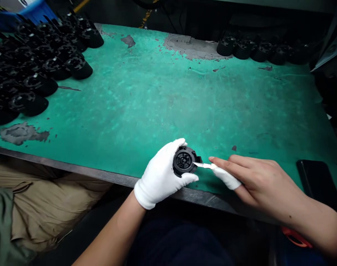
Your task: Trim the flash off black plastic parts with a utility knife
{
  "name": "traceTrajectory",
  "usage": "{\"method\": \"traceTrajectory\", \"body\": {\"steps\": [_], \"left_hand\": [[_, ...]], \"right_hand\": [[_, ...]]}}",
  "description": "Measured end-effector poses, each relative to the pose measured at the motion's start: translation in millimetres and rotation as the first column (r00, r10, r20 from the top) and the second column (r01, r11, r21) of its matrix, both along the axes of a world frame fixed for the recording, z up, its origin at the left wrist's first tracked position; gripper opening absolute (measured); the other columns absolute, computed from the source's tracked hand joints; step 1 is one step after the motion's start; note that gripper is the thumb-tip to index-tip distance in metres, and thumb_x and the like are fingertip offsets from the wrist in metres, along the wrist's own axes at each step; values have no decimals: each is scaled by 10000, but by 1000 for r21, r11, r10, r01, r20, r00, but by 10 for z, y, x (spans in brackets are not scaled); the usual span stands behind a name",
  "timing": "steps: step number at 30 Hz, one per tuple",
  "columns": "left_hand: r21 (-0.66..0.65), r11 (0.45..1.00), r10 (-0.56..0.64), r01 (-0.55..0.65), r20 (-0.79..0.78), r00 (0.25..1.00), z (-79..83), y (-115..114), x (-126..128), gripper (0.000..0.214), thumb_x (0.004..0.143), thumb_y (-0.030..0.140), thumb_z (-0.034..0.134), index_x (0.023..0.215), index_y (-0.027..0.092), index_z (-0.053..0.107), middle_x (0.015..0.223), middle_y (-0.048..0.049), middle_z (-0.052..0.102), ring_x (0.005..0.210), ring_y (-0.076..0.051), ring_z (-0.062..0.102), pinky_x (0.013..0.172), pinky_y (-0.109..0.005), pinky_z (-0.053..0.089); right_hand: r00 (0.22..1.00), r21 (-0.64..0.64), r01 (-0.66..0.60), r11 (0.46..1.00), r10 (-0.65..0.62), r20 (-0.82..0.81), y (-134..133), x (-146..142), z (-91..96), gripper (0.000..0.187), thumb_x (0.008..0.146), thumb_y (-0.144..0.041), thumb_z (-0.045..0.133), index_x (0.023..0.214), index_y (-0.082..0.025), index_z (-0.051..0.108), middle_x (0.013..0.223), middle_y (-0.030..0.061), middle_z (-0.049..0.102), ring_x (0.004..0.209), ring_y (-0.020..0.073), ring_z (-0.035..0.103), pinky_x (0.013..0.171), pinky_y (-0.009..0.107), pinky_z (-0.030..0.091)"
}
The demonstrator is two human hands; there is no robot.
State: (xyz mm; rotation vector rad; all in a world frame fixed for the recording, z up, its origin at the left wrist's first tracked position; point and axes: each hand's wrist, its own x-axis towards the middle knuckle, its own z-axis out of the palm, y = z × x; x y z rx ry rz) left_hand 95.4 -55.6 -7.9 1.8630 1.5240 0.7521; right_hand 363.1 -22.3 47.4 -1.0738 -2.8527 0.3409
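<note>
My left hand [162, 173], in a white glove, is closed around a round black plastic part [184, 161] just above the table's front edge. Its ribbed, ringed face is turned up toward me. My right hand [254, 177] is bare except for a white cover on the thumb. Between thumb and forefinger it pinches a small knife [203, 165] with a thin, pointed blade. The tip of that blade lies at the right side of the part's face; whether it touches I cannot tell. The knife's handle is hidden in my hand.
Many black cylindrical parts [79, 67] crowd the left of the green tabletop [168, 99]. Another row of black cylinders [243, 48] stands at the back right. A dark phone-like slab [318, 183] lies right of my right hand. A person's leg [46, 188] is at lower left.
</note>
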Motion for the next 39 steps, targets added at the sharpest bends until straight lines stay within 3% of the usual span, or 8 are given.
{"method": "traceTrajectory", "body": {"steps": [6, 9, 11, 13, 17, 21, 27, 39], "left_hand": [[-22, 1000, 8, -7, 21, 1000, 25, 12, 13, 941, 710, 574, 829, 1463, 233, 380, 1461, -132, 554, 1356, -327, 542, 1184, -491, 427], [-49, 999, -2, 4, 35, 999, 54, 18, 11, 938, 722, 530, 835, 1477, 230, 364, 1483, -120, 537, 1377, -308, 525, 1200, -468, 410], [-67, 998, -21, 23, 34, 999, 88, 45, -8, 932, 733, 469, 842, 1491, 239, 352, 1501, -103, 525, 1389, -293, 514, 1211, -453, 396], [-85, 990, -113, 116, 42, 993, 138, 94, -41, 952, 726, 415, 855, 1512, 266, 340, 1513, -78, 521, 1395, -283, 511, 1208, -445, 400], [-108, 927, -353, 360, 77, 932, 248, 160, -93, 958, 749, 413, 833, 1546, 309, 312, 1580, -56, 441, 1442, -278, 451, 1209, -447, 396], [-73, 958, -269, 276, 99, 958, 248, 71, 18, 1089, 691, 528, 854, 1568, 261, 266, 1628, -121, 341, 1489, -325, 366, 1229, -495, 353], [54, 998, -22, 16, 112, 993, 48, -60, 321, 1000, 694, 548, 849, 1503, 215, 365, 1506, -132, 507, 1393, -305, 503, 1197, -463, 408], [98, 995, -21, 10, 104, 994, 0, -34, 334, 887, 728, 539, 823, 1450, 201, 432, 1401, -121, 598, 1303, -297, 583, 1147, -439, 464]], "right_hand": [[993, 107, -3, 994, -9, 118, 143, -47, -9, 443, 924, -204, 486, 1331, -282, 643, 851, 36, 690, 719, 193, 645, 567, 300, 402], [944, 169, 185, 968, -223, 245, 319, 125, -68, 453, 891, -210, 518, 1313, -286, 664, 896, 58, 725, 706, 227, 665, 490, 300, 356], [867, 230, 353, 907, -409, 283, 428, 302, -86, 432, 880, -204, 512, 1268, -262, 695, 959, 83, 754, 698, 261, 688, 450, 302, 344], [865, 202, 420, 885, -458, 205, 439, 433, -71, 426, 888, -200, 497, 1267, -244, 686, 1074, 89, 762, 817, 296, 721, 512, 328, 453], [949, -54, 309, 949, -312, -46, 87, 390, -15, 405, 914, -176, 464, 1276, -219, 640, 1211, 75, 728, 1033, 262, 708, 807, 369, 566], [977, -202, 184, 962, -202, -73, -277, 199, -45, 390, 976, -193, 429, 1320, -237, 606, 1135, 71, 729, 958, 212, 708, 812, 337, 563], [987, -172, 159, 972, -161, 4, -261, 89, -155, 415, 983, -194, 425, 1362, -236, 590, 1042, 66, 714, 875, 209, 698, 749, 331, 540], [986, -49, 135, 990, -129, 106, -285, 85, -149, 448, 969, -176, 435, 1401, -216, 544, 977, 63, 676, 803, 217, 686, 621, 321, 480]]}}
